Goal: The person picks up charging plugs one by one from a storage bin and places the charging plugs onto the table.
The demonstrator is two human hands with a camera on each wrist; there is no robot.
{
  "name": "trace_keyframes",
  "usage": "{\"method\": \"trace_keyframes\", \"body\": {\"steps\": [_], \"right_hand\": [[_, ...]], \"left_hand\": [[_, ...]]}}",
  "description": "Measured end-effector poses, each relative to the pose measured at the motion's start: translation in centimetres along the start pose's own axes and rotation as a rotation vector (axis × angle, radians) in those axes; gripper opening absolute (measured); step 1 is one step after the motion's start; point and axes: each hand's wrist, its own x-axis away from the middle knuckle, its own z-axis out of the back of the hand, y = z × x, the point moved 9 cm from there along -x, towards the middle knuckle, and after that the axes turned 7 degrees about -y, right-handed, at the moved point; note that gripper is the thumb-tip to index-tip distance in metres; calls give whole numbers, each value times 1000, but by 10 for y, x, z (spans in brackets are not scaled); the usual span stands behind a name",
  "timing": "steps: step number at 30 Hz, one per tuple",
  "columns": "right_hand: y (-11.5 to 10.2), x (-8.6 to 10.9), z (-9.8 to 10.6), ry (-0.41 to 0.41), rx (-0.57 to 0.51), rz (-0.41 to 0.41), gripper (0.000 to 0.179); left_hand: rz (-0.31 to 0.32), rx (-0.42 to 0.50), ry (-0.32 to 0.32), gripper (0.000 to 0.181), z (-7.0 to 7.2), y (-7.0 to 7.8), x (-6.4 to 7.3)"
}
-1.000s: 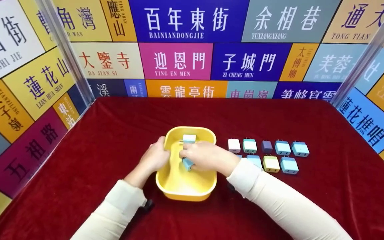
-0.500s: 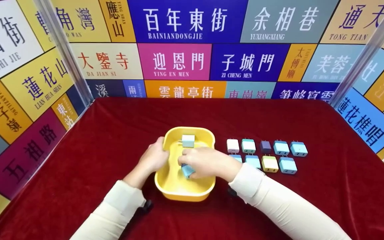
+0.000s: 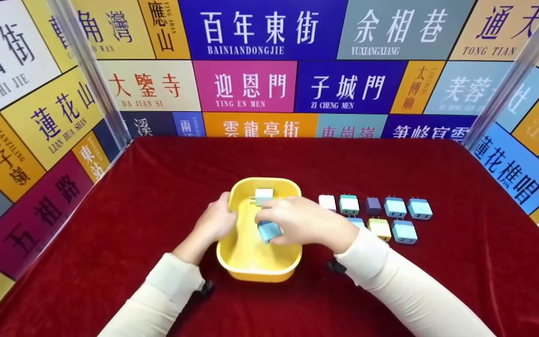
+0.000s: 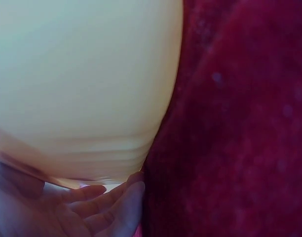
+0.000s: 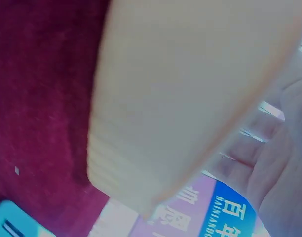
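A yellow plastic bin (image 3: 259, 275) stands on the red cloth. My left hand (image 3: 214, 219) grips its left rim; in the left wrist view, the fingers (image 4: 94, 207) lie against the outside of its wall. Over the inside of the bin, my right hand (image 3: 297, 222) pinches a blue plug charger (image 3: 269, 231), partly hidden by the fingers. A pale blue and white charger (image 3: 264, 196) lies at the bin's far end, prongs to the left. In the right wrist view, the bin wall (image 5: 180, 89) hides the fingertips of my right hand (image 5: 279, 173).
To the right of the bin, chargers lie in two rows: a white one (image 3: 327, 202), a teal and white one (image 3: 349, 204), a dark purple one (image 3: 373, 206), a yellow one (image 3: 379, 230) and several blue ones (image 3: 404, 231). Behind the cloth (image 3: 157, 178) rises a sign-covered wall (image 3: 246, 86).
My right hand first came slightly nearer with the blue charger, then rose and shifted right with it. Its wrist now covers a blue charger of the front row. My left hand stays on the rim.
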Motion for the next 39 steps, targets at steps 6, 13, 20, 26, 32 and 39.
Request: {"method": "trace_keyframes", "body": {"steps": [6, 13, 20, 26, 32, 39], "right_hand": [[-2, 21, 21, 86, 21, 17, 37], [-1, 45, 43, 154, 26, 8, 36], [4, 73, 52, 191, 37, 0, 38], [14, 101, 55, 225, 53, -23, 43], [30, 130, 57, 227, 52, -95, 42], [52, 165, 60, 249, 68, -180, 38]], "left_hand": [[0, -3, 2, 52, 0, -1, 1], [10, 0, 2, 52, 1, -4, 2], [24, 6, -8, 51, 0, -5, 1], [14, 16, -7, 52, 0, -4, 1], [14, 18, -8, 53, 1, -4, 1], [4, 8, -7, 55, 0, 0, 1]]}}
